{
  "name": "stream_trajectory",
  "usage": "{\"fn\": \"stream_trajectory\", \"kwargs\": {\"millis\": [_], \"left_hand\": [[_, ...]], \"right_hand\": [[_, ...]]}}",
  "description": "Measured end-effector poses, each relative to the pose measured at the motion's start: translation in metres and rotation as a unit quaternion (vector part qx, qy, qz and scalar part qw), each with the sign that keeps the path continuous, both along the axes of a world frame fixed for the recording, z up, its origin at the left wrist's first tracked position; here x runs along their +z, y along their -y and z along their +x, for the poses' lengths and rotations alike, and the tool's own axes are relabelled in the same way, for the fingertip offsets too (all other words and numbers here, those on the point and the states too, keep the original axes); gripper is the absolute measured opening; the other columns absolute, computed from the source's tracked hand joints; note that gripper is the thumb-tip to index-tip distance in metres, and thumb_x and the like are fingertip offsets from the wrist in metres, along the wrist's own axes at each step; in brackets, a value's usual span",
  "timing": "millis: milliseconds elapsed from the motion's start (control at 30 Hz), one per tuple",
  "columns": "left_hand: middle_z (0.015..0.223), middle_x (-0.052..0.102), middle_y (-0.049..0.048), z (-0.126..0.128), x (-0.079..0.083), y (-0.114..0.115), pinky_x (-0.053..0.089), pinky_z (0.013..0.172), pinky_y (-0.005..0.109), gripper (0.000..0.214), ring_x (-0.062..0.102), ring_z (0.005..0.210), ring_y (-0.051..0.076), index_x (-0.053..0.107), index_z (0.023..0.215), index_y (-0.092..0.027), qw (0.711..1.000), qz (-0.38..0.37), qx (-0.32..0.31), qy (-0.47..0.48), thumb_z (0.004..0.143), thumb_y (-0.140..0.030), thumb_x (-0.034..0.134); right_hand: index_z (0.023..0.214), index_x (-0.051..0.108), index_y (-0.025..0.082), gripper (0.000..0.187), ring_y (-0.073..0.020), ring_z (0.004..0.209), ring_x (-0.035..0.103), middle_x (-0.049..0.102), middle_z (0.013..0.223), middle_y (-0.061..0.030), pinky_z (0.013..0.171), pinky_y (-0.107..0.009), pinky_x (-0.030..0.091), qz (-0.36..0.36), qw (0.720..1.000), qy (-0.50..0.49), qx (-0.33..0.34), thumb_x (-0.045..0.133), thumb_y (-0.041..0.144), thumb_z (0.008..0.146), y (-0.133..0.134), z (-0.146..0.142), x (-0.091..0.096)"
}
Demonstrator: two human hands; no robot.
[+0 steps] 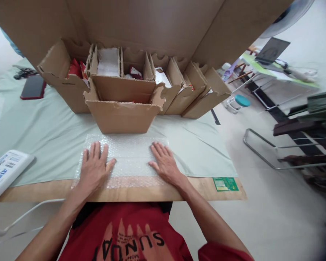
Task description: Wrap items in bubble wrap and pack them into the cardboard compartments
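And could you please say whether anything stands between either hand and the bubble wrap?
Nothing visible does: the left hand and right hand rest palm-down on the bubble wrap. The front cardboard box stands by the wrap's far edge.

Soft, fairly bright light falls across the scene, scattering small glints over the bubble wrap [132, 156] and leaving the insides of the cardboard boxes [122, 117] in mild shadow. Toward the edges, the wide lens tilts and stretches shapes; the laptop [272, 50] looks soft, and the lower right corner smears and darkens.
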State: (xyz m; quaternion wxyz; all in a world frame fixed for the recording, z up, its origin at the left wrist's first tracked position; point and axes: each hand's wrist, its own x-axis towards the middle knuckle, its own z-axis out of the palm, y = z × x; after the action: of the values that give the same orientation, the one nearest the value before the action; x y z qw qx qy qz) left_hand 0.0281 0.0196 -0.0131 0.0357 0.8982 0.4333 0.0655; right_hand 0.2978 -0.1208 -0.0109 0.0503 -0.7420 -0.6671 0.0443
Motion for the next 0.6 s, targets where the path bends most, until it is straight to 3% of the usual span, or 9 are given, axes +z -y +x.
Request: {"fn": "stream_trajectory", "kwargs": {"millis": [100, 167, 233, 367, 500, 600], "left_hand": [[0.166, 0.027, 0.0307, -0.018, 0.001, 0.004, 0.014, 0.124, 0.066, 0.07, 0.015, 0.159, 0.042, 0.038, 0.155, -0.003, 0.998, 0.004, 0.059, 0.029, 0.104, -0.049, 0.027], [0.167, 0.023, 0.0308, -0.021, 0.003, 0.01, 0.012, 0.124, 0.066, 0.071, 0.012, 0.16, 0.042, 0.038, 0.155, -0.002, 0.998, 0.001, 0.049, 0.04, 0.104, -0.05, 0.026], [0.168, 0.025, 0.0269, -0.021, 0.004, 0.018, 0.011, 0.126, 0.062, 0.07, 0.014, 0.16, 0.039, 0.041, 0.154, -0.006, 0.999, -0.013, -0.014, 0.034, 0.102, -0.052, 0.03], [0.167, 0.034, 0.0192, -0.021, 0.004, 0.028, 0.011, 0.127, 0.059, 0.078, 0.024, 0.157, 0.038, 0.045, 0.153, -0.018, 0.988, -0.054, -0.142, -0.006, 0.093, -0.068, 0.046], [0.168, 0.031, 0.0218, -0.026, 0.006, 0.027, 0.011, 0.125, 0.064, 0.094, 0.022, 0.157, 0.044, 0.047, 0.152, -0.02, 0.983, -0.067, -0.167, -0.032, 0.08, -0.078, 0.059], [0.168, 0.028, 0.0233, -0.03, 0.011, 0.026, 0.014, 0.122, 0.069, 0.099, 0.02, 0.156, 0.048, 0.046, 0.154, -0.021, 0.977, -0.083, -0.192, -0.042, 0.074, -0.074, 0.069]], "right_hand": [[0.152, 0.048, 0.01, 0.055, -0.0362, 0.151, 0.039, 0.045, 0.16, -0.0211, 0.12, -0.058, 0.032, 0.029, 0.993, 0.026, -0.112, 0.045, 0.039, 0.105, 0.034, 0.029, 0.003], [0.148, 0.052, 0.011, 0.052, -0.0375, 0.151, 0.039, 0.049, 0.157, -0.0214, 0.118, -0.059, 0.034, 0.062, 0.988, 0.023, -0.138, 0.046, 0.038, 0.104, 0.055, 0.029, 0.008], [0.148, 0.053, 0.015, 0.053, -0.0364, 0.15, 0.04, 0.048, 0.159, -0.0199, 0.115, -0.057, 0.039, 0.076, 0.993, -0.011, -0.086, 0.051, 0.042, 0.102, 0.071, 0.018, 0.016], [0.149, 0.053, 0.019, 0.06, -0.0349, 0.146, 0.046, 0.046, 0.16, -0.0181, 0.114, -0.056, 0.043, 0.019, 0.995, -0.076, 0.067, 0.063, 0.045, 0.096, 0.086, -0.012, 0.026], [0.134, 0.066, 0.018, 0.035, -0.0309, 0.138, 0.056, 0.063, 0.146, -0.0159, 0.108, -0.051, 0.051, 0.055, 0.993, -0.061, 0.079, 0.053, 0.022, 0.102, 0.084, -0.018, 0.018], [0.12, 0.073, 0.019, 0.033, -0.0283, 0.127, 0.065, 0.073, 0.131, -0.0137, 0.098, -0.047, 0.057, 0.12, 0.986, -0.077, 0.082, 0.048, 0.011, 0.101, 0.08, -0.011, 0.012]]}}
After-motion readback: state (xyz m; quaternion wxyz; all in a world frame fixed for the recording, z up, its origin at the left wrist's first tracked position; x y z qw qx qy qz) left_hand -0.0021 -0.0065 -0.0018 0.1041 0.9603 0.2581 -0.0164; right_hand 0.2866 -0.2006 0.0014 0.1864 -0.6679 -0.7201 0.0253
